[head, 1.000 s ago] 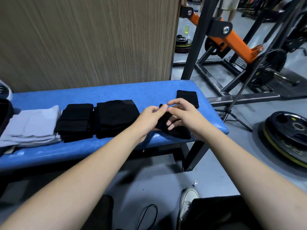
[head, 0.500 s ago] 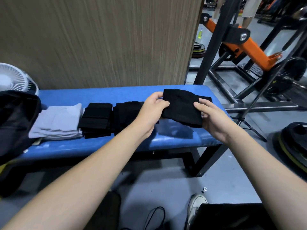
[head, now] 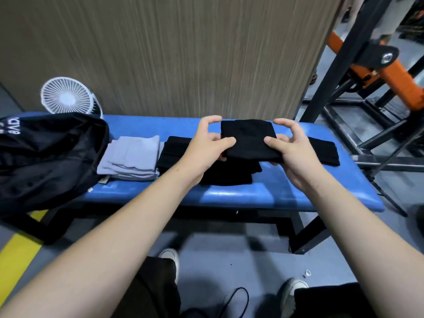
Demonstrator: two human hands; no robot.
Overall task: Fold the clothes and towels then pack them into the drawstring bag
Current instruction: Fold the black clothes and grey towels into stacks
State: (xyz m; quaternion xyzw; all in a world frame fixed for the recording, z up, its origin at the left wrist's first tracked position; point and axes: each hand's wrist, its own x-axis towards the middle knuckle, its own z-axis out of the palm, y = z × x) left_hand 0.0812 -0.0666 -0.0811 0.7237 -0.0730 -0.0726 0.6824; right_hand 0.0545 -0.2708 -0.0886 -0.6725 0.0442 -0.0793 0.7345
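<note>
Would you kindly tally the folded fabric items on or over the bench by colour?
Black: 4 (held piece, left stack, middle stack, right piece)
Grey: 1 (stack)
Total: 5

Both hands hold a folded black cloth (head: pixel 249 140) above the blue counter (head: pixel 263 193); left hand (head: pixel 210 145) pinches its left edge, thumb on top, right hand (head: pixel 290 149) pinches its right edge. Under it a folded black stack (head: pixel 227 174), another black folded piece (head: pixel 173 150) to its left, then folded grey towels (head: pixel 132 157). Black folded item (head: pixel 324 153) to the right of the right hand. Black drawstring bag (head: pixel 46 154) at the counter's left end, white fan (head: pixel 67 97) behind it. Orange-black gym frame (head: pixel 376 70) at right.
</note>
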